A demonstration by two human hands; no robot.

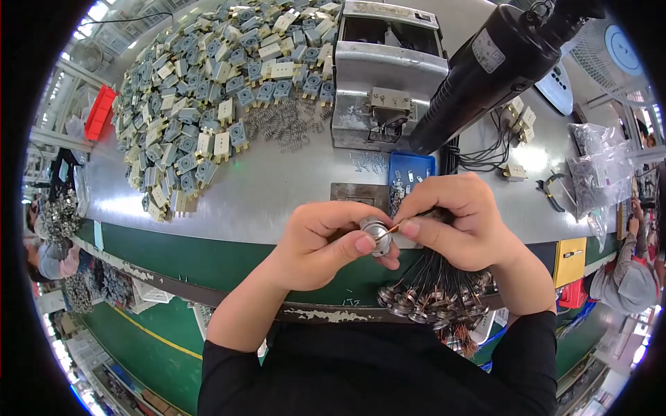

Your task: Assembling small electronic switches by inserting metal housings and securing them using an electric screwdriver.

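Now the round metal part [373,229] is held by the left hand [325,243], between thumb and fingers, just left of the right hand [458,222], where a thin copper-coloured wire [391,230] is narrowly pinched — its long axis slanted down-left toward the part's face.

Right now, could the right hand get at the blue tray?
Probably yes: the blue tray lies uncovered on top, just beyond the right hand, though the hand would likely need to let go of the copper-coloured wire first.
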